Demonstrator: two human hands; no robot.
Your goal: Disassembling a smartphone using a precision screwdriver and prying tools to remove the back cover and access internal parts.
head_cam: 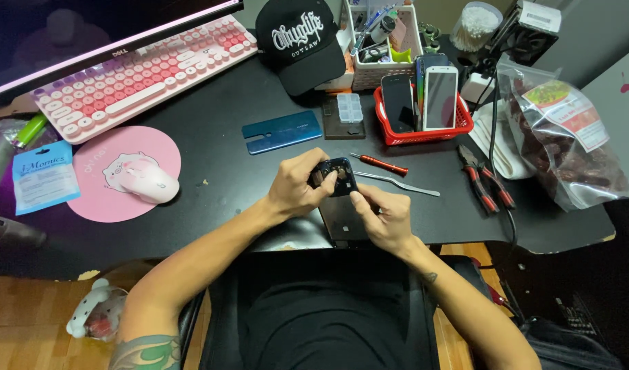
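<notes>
In the head view, the left hand (pixel 297 186) is curling around a small black phone part (pixel 335 176), its fingers closing on the part's left side, while the right hand (pixel 386 218) is pinching the part's lower right edge between thumb and fingertips. The part is being held just above the black table (pixel 218 164), near its front edge and over a dark phone body (pixel 342 220) that is lying flat below the hands.

Just beyond the hands, a red-handled screwdriver (pixel 379 164) and a thin metal pry tool (pixel 397 183) are lying side by side. A blue phone back cover (pixel 281 131) is lying farther left, with a small clear parts box (pixel 349 107) beside it. A red basket (pixel 458 127) is holding several phones upright (pixel 440 97). Red-handled pliers (pixel 486 179) are resting to the right, near a clear bag of dried red goods (pixel 568 137).

A black cap (pixel 301 44) is sitting at the back of the table, a pink keyboard (pixel 143 72) is stretching out at the left, and a pink mouse (pixel 149 183) is resting on a round pink mouse pad (pixel 102 192).
</notes>
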